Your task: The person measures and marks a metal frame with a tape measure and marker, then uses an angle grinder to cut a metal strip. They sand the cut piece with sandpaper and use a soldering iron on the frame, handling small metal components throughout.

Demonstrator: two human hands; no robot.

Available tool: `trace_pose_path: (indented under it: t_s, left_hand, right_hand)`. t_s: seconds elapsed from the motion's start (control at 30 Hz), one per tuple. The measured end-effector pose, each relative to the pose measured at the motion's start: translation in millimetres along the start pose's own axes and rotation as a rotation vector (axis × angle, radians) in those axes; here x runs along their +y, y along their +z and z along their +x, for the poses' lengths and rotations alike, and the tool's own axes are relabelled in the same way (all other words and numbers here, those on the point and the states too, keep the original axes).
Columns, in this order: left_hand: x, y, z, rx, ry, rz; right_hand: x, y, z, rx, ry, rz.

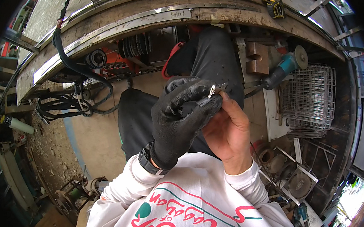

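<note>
Above my lap, my two hands meet at the fingertips. My left hand, in a black glove, is closed around a small shiny metal piece whose exact kind is too small to tell. My bare right hand comes up against it, thumb and fingertips pinched together beside the bright piece. A thin dark bit shows at the right fingertips, but I cannot make out what it is. The gloved fingers hide most of what lies between the hands.
A wooden bench edge runs across the front, with a tape measure on it. To the right lie an angle grinder, a brown notched block and wire racks. Black cables hang and coil at the left.
</note>
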State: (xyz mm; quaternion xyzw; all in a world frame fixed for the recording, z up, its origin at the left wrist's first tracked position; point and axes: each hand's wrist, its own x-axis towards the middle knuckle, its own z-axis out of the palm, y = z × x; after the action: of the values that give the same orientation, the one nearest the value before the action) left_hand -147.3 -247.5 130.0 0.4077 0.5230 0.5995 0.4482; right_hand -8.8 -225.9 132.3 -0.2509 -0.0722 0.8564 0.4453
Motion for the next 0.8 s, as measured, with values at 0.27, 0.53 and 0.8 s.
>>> trace_pose_path:
  t_s: [0.27, 0.53, 0.8]
  left_hand:
    - [-13, 1, 4, -0.011, 0.071, 0.089]
    - [-25, -30, 92, 0.118, 0.069, -0.238]
    - [-45, -47, 210, 0.179, 0.494, 0.418]
  right_hand:
    - [11, -13, 1, 0.020, -0.122, -0.123]
    - [-13, -57, 5, 0.227, -0.220, -0.535]
    - [-37, -85, 1, 0.313, -0.264, -0.576]
